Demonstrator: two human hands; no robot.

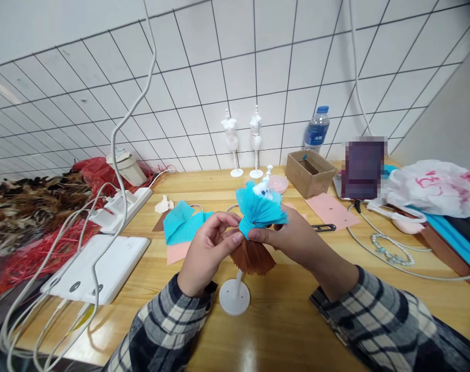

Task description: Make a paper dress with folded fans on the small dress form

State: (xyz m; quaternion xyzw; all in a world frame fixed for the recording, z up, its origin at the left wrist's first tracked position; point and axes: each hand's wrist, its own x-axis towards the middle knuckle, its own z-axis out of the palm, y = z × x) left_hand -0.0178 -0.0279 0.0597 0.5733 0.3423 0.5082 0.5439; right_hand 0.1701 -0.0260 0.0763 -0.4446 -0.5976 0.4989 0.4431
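Observation:
A small white dress form stands tilted on its round base (234, 297) in front of me. Blue crepe paper (257, 207) fans out around its upper part, and a brown pleated paper skirt (253, 257) flares below. My left hand (214, 243) pinches the blue paper at the waist from the left, thumb and fingers closed. From the right, my right hand (287, 235) grips the same gathered waist, its thumb in front and its fingers partly hidden behind the blue paper.
Two white dress forms (231, 142) stand by the tiled wall, near a cardboard box (311, 173) and a water bottle (317, 129). Blue paper (183, 222) and pink paper (331, 210) flank my hands. Cables and a white device (99, 268) lie left; a bracelet (392, 253) lies right.

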